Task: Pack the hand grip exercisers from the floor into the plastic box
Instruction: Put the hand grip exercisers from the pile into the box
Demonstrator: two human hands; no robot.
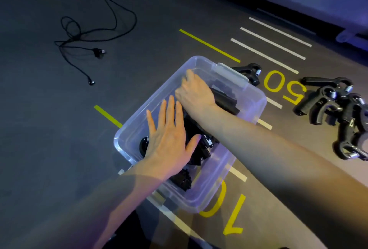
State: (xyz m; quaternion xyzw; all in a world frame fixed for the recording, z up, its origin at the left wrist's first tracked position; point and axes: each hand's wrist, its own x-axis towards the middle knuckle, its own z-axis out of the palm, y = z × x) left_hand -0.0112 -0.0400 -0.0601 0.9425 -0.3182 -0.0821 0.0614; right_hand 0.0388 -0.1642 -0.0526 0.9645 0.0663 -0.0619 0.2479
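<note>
While the flat, released left hand [169, 141] presses exercisers [196, 129] inside the plastic box [256, 97], the right hand [194, 91] grasps 1 exerciser [227, 100].

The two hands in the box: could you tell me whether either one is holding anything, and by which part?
The left hand lies flat with straight fingers on the black exercisers in the plastic box, gripping nothing. The right hand rests on another exerciser; its fingertips are hidden, so a grip cannot be told.

Hands [179, 125] hide most exercisers in box [256, 105], floor pile [338, 113] cut by rt edge
</note>
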